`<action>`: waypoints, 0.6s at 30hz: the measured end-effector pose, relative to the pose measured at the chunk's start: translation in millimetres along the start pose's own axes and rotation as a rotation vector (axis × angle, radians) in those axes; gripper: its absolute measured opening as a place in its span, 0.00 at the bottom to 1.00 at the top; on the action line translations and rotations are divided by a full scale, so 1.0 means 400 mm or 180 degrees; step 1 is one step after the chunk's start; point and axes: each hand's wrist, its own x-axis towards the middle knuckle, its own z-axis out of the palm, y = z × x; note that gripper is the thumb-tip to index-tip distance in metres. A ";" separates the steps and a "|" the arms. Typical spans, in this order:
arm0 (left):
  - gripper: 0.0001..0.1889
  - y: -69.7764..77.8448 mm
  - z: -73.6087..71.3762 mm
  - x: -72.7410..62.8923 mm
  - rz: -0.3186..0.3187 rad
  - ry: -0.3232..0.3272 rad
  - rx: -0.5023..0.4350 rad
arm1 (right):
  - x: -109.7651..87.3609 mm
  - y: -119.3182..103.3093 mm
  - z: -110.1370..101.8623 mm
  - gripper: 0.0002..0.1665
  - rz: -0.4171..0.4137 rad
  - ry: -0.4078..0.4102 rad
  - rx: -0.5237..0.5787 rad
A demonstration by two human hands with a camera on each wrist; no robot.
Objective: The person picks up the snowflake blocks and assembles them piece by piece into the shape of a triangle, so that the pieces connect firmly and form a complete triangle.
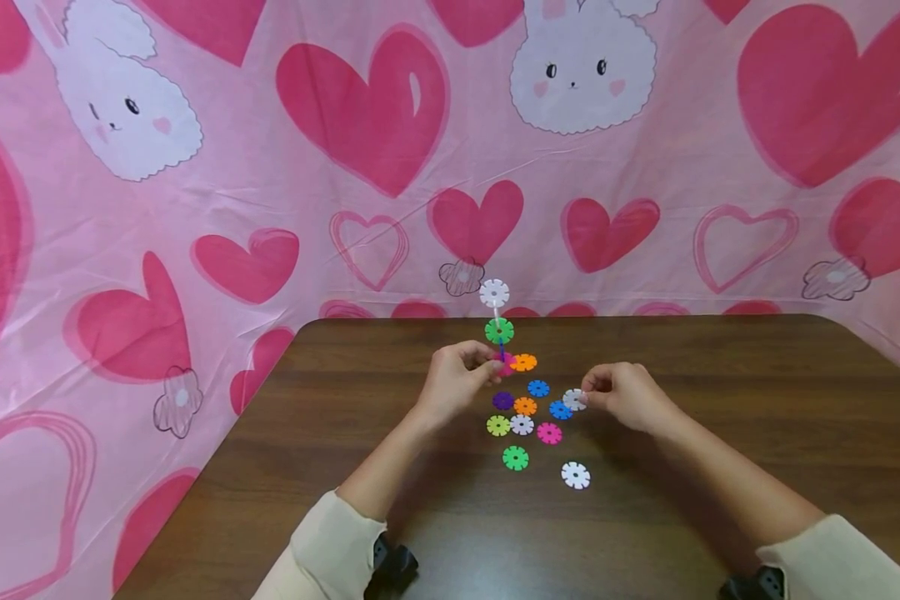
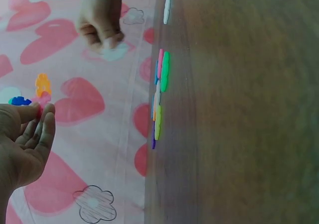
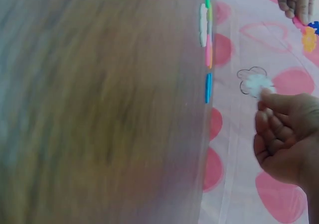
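Note:
My left hand (image 1: 461,375) pinches a pink notched disc (image 2: 43,97) above the table. Joined to that disc are an orange disc (image 1: 524,362) on its right and, upward, a blue disc (image 2: 21,101) seen edge-on. A green disc (image 1: 499,331) and a white disc (image 1: 494,292) continue the chain above, with a pale disc edge-on between them. My right hand (image 1: 633,397) pinches a loose white disc (image 1: 574,400) between thumb and fingertip, to the right of the chain. In the right wrist view this white disc (image 3: 256,84) is blurred.
Loose notched discs lie on the brown wooden table (image 1: 270,500) between my forearms. They include a purple disc (image 1: 503,401), a yellow-green disc (image 1: 498,426), a green disc (image 1: 515,458) and, nearest me, a white disc (image 1: 576,476). A pink heart-patterned cloth (image 1: 390,292) hangs behind.

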 end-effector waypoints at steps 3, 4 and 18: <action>0.03 -0.004 0.003 -0.001 -0.0028 -0.0051 0.0015 | 0.001 -0.007 -0.001 0.03 0.0045 0.0350 0.0215; 0.03 -0.005 0.004 -0.002 -0.0024 -0.0067 0.0029 | 0.000 -0.011 -0.001 0.03 0.0055 0.0451 0.0305; 0.04 -0.017 0.017 -0.007 -0.0111 -0.0285 0.0033 | 0.000 -0.063 0.014 0.06 -0.0034 0.0834 0.1142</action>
